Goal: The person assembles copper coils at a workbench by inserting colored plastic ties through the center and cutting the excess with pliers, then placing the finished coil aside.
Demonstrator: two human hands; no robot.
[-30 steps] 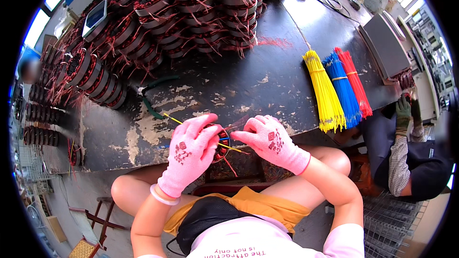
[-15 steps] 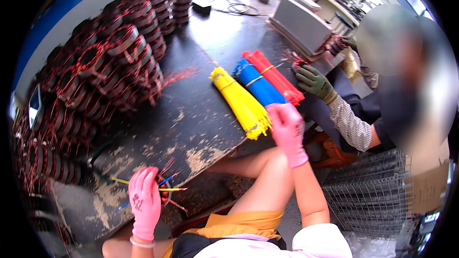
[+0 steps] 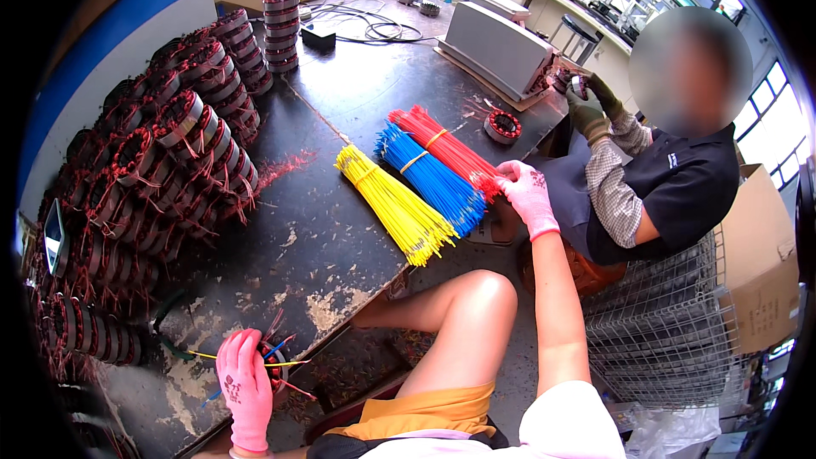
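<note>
My left hand, in a pink glove, is closed around a ring-shaped motor stator at the near table edge. A yellow wire and a blue wire stick out from it, along with thin red leads; the glove covers much of the ring. My right hand, also gloved in pink, pinches at the near end of a bundle of red wires. How many wires its fingers hold is not visible. Beside that lie bundles of blue wires and yellow wires, each bound with a band.
Stacked stators fill the left of the dark table, with a phone among them. A lone stator lies near a grey box. At right sits a co-worker handling a stator, beside a wire-mesh cage.
My right hand has shifted from over the blue bundle's near end to the red one's. The co-worker's gloved hand has moved back from the table, leaving a stator there. My left hand keeps its hold.
</note>
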